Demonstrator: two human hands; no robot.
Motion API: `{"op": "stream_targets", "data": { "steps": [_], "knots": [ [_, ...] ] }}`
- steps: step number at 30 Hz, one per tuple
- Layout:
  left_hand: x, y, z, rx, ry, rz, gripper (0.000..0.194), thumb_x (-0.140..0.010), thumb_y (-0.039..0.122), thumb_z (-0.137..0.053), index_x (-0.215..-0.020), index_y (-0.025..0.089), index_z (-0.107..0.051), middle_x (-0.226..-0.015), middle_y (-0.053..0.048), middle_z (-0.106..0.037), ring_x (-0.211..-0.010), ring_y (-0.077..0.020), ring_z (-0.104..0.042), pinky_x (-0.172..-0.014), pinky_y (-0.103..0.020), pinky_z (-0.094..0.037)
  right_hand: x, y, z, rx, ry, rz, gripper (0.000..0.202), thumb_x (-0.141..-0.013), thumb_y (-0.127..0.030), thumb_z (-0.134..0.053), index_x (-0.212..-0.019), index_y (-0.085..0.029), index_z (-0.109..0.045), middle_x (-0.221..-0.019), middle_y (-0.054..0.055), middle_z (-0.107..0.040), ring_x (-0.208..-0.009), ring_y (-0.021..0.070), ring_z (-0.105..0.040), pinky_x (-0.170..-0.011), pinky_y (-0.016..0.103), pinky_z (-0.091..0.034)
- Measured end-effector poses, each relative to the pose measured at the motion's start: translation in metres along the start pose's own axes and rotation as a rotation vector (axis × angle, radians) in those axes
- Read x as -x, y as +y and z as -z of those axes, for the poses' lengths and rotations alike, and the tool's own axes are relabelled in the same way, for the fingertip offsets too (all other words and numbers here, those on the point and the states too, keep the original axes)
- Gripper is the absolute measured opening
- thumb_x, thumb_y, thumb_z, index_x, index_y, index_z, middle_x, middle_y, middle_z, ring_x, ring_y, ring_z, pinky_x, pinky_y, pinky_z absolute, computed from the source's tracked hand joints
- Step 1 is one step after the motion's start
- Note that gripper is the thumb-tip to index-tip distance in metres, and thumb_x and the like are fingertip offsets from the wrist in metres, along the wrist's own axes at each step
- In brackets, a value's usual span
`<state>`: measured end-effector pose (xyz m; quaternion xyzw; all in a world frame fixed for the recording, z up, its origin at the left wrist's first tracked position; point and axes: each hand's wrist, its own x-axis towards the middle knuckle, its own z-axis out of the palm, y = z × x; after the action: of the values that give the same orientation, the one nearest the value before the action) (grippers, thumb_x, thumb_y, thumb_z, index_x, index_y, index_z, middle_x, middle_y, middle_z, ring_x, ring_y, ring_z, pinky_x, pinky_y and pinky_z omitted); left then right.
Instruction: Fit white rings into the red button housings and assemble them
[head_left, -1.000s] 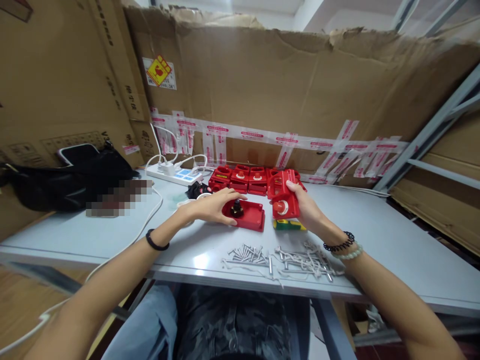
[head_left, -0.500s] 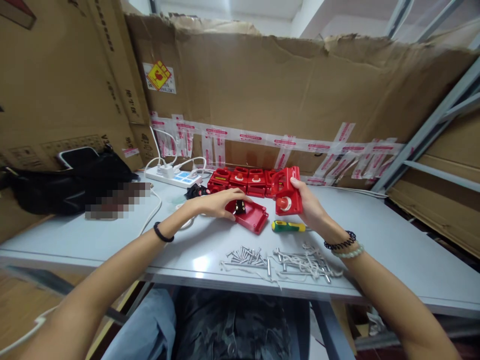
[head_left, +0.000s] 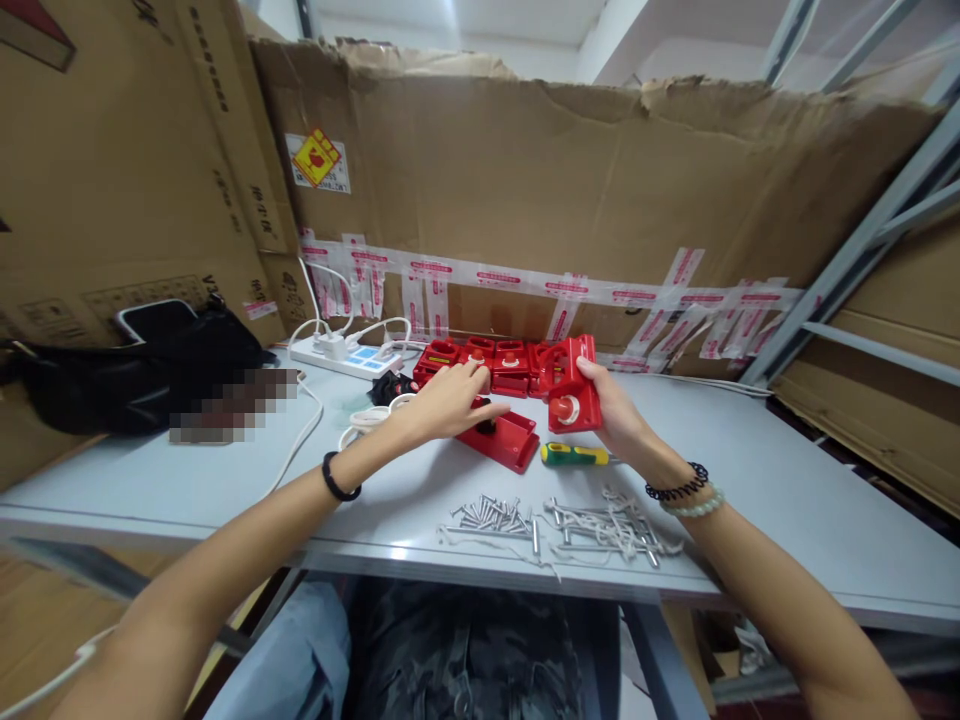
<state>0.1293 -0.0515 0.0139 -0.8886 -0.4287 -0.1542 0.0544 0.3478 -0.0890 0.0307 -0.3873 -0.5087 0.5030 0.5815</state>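
At frame centre a tray (head_left: 510, 442) lies on the table (head_left: 750, 480), with a screwdriver (head_left: 574, 454) just right of it. Screws (head_left: 491, 515) lie below, housings (head_left: 480, 362) above, a power strip (head_left: 346, 357) upper left, a bag (head_left: 112, 375) far left.

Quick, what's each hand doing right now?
Left hand: open, fingers resting over the red tray.
Right hand: closed, holding a red button cover.
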Motion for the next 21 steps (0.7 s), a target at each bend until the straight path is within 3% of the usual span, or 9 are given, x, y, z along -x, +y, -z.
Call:
{"op": "stream_targets", "data": {
  "steps": [4,8,17,21],
  "knots": [
    [-0.009,0.01,-0.001,-0.061,-0.032,0.143,0.051,-0.089,0.058,-0.04,-0.08,0.013,-0.062,-0.074,-0.013,-0.065,-0.071,-0.0262,-0.062,-0.064,-0.034,-0.042,0.001,0.0,0.002,0.024,-0.008,-0.015,0.025,-0.077,-0.043,-0.057,-0.089,-0.022,-0.061,-0.09,0.004,-0.072,-0.1,0.0224,-0.065,-0.09,0.038,-0.051],
    [-0.014,0.008,0.002,-0.007,-0.072,0.141,0.045,-0.089,0.05,-0.043,-0.067,0.016,-0.063,-0.06,-0.008,-0.06,-0.058,-0.0204,-0.058,-0.053,-0.029,-0.036,0.001,0.0,0.004,0.035,-0.025,0.003,0.027,-0.077,-0.044,-0.058,-0.092,-0.022,-0.06,-0.091,0.004,-0.072,-0.099,0.0223,-0.065,-0.088,0.037,-0.051],
    [-0.005,0.004,0.027,0.203,0.096,0.059,0.025,-0.089,0.037,-0.053,-0.081,0.015,-0.061,-0.077,-0.006,-0.067,-0.069,-0.0177,-0.06,-0.059,-0.026,-0.038,0.001,-0.004,0.007,0.011,0.016,-0.025,0.028,-0.078,-0.044,-0.058,-0.094,-0.021,-0.059,-0.088,0.002,-0.07,-0.082,0.0182,-0.066,-0.078,0.033,-0.053],
    [0.0,0.004,0.023,0.228,0.052,0.01,0.017,-0.088,0.028,-0.054,-0.086,0.015,-0.065,-0.079,-0.006,-0.068,-0.072,-0.0176,-0.061,-0.065,-0.026,-0.041,0.002,-0.006,0.003,-0.015,0.03,-0.075,0.026,-0.08,-0.041,-0.054,-0.095,-0.02,-0.06,-0.084,0.004,-0.072,-0.081,0.0192,-0.067,-0.078,0.034,-0.054]
  ]
}}
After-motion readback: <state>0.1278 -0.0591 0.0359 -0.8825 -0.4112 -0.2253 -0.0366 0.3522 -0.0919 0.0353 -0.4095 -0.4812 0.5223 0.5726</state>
